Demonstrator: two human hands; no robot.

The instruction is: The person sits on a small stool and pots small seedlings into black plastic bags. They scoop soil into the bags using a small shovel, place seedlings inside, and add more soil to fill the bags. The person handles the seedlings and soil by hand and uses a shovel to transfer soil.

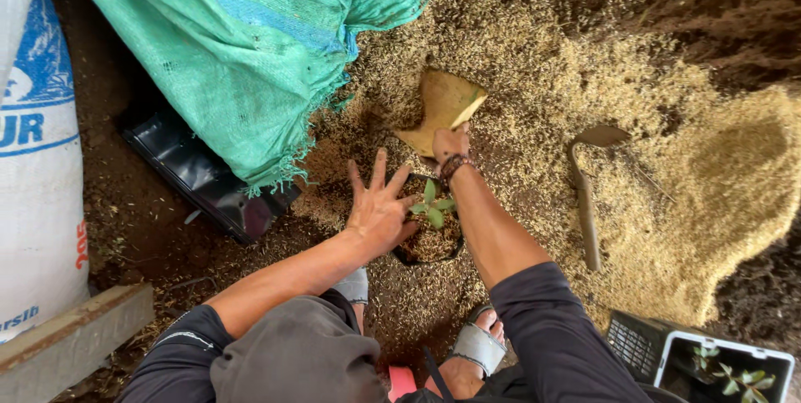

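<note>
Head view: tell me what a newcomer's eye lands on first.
At the centre, a small green seedling stands in a dark pot, with the left hand spread open against the pot's rim. Just above it, the right hand holds a yellowish scoop over a wide spread of pale husks. A big green woven sack fills the upper left.

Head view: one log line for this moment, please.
left hand: fingers spread, steadying pot | right hand: gripping scoop | seedling: upright in pot

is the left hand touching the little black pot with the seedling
Touching. The head view shows the left hand, fingers spread, pressed flat against the rim of the black pot, with no gap between them.
</note>
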